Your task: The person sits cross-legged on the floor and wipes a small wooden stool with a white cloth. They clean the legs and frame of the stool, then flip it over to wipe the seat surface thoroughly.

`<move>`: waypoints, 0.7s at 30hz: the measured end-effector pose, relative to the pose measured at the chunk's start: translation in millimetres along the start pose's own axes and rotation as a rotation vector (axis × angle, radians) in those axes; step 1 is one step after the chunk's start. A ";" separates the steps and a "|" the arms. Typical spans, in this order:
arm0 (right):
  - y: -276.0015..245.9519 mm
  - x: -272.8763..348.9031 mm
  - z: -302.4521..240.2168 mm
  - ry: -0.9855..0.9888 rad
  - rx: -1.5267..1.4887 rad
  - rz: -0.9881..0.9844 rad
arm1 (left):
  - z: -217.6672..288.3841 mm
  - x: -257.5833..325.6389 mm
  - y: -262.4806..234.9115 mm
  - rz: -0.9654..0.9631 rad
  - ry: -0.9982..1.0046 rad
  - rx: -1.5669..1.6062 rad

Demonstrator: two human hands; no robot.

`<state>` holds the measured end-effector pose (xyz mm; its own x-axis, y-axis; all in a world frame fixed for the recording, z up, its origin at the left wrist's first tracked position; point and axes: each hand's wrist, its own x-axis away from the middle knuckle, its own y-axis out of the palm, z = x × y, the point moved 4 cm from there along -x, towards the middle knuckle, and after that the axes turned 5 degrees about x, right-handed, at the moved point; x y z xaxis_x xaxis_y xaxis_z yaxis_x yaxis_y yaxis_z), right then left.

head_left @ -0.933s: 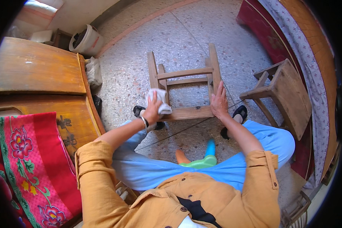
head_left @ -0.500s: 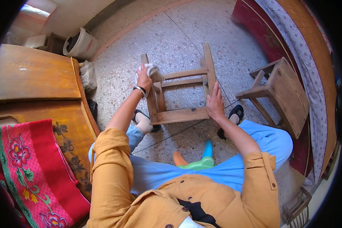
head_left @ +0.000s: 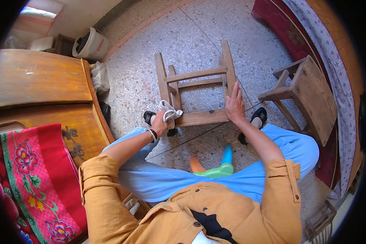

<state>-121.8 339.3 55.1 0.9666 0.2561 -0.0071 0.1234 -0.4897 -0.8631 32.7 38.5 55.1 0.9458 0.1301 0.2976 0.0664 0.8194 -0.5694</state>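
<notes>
Before me lies a small wooden stool (head_left: pixel 202 118) tipped over, its legs pointing away from me and its rungs running across. My left hand (head_left: pixel 160 125) is closed around a crumpled whitish cloth (head_left: pixel 169 111), at the stool's near left corner. The cloth covers that corner, so the wood under it is hidden. With fingers stretched out, my right hand (head_left: pixel 234 106) rests against the stool's near right corner and the base of the right leg. That hand grips nothing.
A second wooden stool (head_left: pixel 313 97) stands tilted at the right, by a cloth-draped bed (head_left: pixel 333 61). Orange wooden furniture (head_left: pixel 40 81) with a red floral cloth (head_left: pixel 57 162) fills the left. A white bucket (head_left: pixel 92 45) is far left. Beneath me sits a green plastic seat (head_left: pixel 217 171).
My left hand has drawn the cloth toward me, from the far part of the stool's left leg to its near corner. My right hand keeps its place on the stool.
</notes>
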 end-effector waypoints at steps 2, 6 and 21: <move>-1.9 -1.1 1.7 0.023 -0.007 -0.012 | 4.6 -16.3 -8.9 0.040 -0.106 0.047; 0.9 0.0 -1.3 0.011 -0.009 -0.012 | 3.3 -88.8 -22.8 0.626 0.007 0.222; -2.4 -2.1 -1.9 0.058 -0.025 -0.072 | 162.9 -155.4 120.6 0.212 0.253 -0.185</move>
<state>-123.8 338.4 58.2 0.9663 0.2432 0.0843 0.1979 -0.4925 -0.8475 -158.1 208.0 65.0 0.9918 0.1251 -0.0275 -0.1050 0.6713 -0.7338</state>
